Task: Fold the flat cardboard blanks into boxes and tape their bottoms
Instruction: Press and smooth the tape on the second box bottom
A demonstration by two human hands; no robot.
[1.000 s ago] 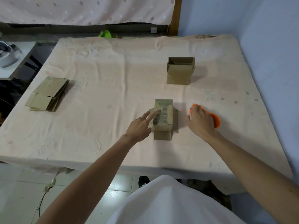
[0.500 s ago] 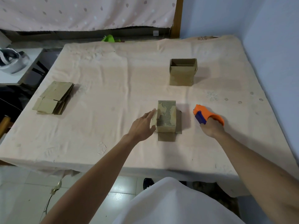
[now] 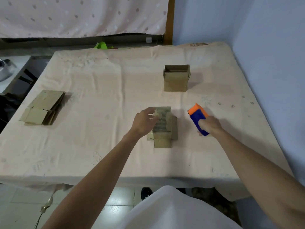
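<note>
Fingers (image 3: 148,111) of our left hand (image 3: 145,121) lie loosely spread on the upturned box (image 3: 162,124) at mid-frame on the bench (image 3: 99,146); our right hand (image 3: 210,125) grips the tape dispenser (image 3: 197,115) just beside. Next, we judge, tape runs along the bottom seam.

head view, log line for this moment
left hand: resting on near box | right hand: gripping tape dispenser, right of box | far box: upright, open top | flat blanks: stacked, far left

White plain top (image 3: 175,210); left hand (image 3: 143,123), right hand (image 3: 211,125), forearms (image 3: 105,166) bare; dark shoe (image 3: 146,193), white marking.
</note>
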